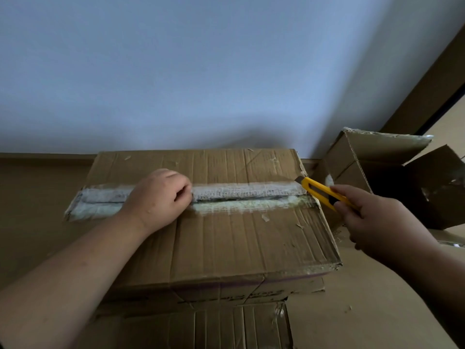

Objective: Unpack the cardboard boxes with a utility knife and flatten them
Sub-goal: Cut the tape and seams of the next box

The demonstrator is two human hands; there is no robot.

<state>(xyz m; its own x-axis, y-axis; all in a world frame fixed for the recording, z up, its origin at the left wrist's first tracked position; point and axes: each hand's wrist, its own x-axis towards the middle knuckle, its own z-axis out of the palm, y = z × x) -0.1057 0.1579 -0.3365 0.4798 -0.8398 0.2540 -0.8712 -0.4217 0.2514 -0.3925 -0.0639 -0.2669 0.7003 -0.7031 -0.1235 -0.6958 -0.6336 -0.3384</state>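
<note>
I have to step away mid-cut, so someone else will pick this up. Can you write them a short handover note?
Left hand: curled fingers resting on the tape seam of the closed box, steadying it.
Right hand: grips the yellow utility knife, blade tip at the seam's right end.
Done: another box stands open at right.
Left: slit the seam, open and empty this box, then flatten the boxes.

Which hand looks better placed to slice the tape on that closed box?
The right hand. It already grips the yellow utility knife, whose blade sits at the right end of the taped seam. The left hand rests on the box, its fingers curled on the tape, likely steadying it.
</note>
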